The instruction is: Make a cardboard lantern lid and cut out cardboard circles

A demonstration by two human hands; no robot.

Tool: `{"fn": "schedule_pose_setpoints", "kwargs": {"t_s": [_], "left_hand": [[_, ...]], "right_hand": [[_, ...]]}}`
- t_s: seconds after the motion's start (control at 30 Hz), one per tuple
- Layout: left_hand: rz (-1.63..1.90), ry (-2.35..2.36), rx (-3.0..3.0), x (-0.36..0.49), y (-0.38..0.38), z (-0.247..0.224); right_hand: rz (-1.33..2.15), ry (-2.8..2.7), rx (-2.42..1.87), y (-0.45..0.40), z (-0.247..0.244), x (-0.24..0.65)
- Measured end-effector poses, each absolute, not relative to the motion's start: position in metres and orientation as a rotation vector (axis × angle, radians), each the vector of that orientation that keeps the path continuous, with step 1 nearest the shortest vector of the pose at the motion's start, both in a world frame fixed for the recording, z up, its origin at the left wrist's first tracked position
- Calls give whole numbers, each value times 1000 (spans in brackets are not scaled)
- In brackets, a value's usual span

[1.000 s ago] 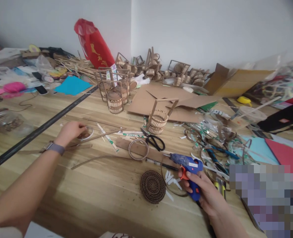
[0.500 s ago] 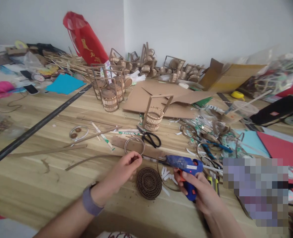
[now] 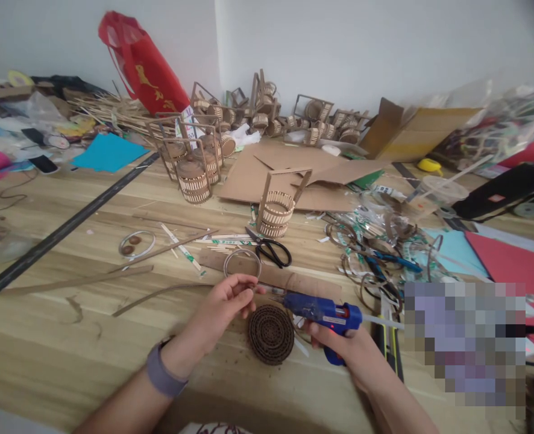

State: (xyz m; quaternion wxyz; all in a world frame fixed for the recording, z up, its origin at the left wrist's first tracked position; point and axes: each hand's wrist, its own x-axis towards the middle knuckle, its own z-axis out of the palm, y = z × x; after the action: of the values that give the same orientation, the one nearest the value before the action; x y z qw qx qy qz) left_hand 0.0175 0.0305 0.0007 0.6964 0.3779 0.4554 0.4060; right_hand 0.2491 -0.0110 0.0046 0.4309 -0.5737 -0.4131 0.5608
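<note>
A blue glue gun (image 3: 321, 310) is held in my right hand (image 3: 346, 346), its nozzle pointing left toward my left hand (image 3: 237, 298). The left fingers are pinched together near the nozzle; what they hold is too small to make out. Just below lies a dark round coil (image 3: 271, 334), flat on the wooden table. A thin pale ring (image 3: 242, 265) rests right behind my left fingertips, over a flat brown strip. Black-handled scissors (image 3: 273, 250) lie beyond it, beside a small slatted bucket (image 3: 276, 212) with a square handle.
Several more slatted buckets (image 3: 194, 181) stand at the back left, near a red bag (image 3: 144, 66). Cardboard sheets (image 3: 249, 181) lie at centre back. Tangled strips and plastic scraps (image 3: 375, 241) cover the right. A cutter (image 3: 390, 343) lies beside my right hand.
The glue gun in my right hand has moved left, closer to my left fingers. My left hand has turned slightly, its fingers showing more. The view has shifted a little.
</note>
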Motion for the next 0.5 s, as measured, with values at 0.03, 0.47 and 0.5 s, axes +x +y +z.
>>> {"fn": "schedule_pose_setpoints", "kwargs": {"t_s": [0.03,0.47,0.5], "left_hand": [[916,1010,865,18,31,0],[920,1059,897,15,28,2],[923,1057,894,15,27,2]], "right_hand": [[1365,-1073,-1448,-12,2,249],[1175,-1397,-1363,-11,-19,253],[1177,-1427,-1341,-11,-20,254]]}}
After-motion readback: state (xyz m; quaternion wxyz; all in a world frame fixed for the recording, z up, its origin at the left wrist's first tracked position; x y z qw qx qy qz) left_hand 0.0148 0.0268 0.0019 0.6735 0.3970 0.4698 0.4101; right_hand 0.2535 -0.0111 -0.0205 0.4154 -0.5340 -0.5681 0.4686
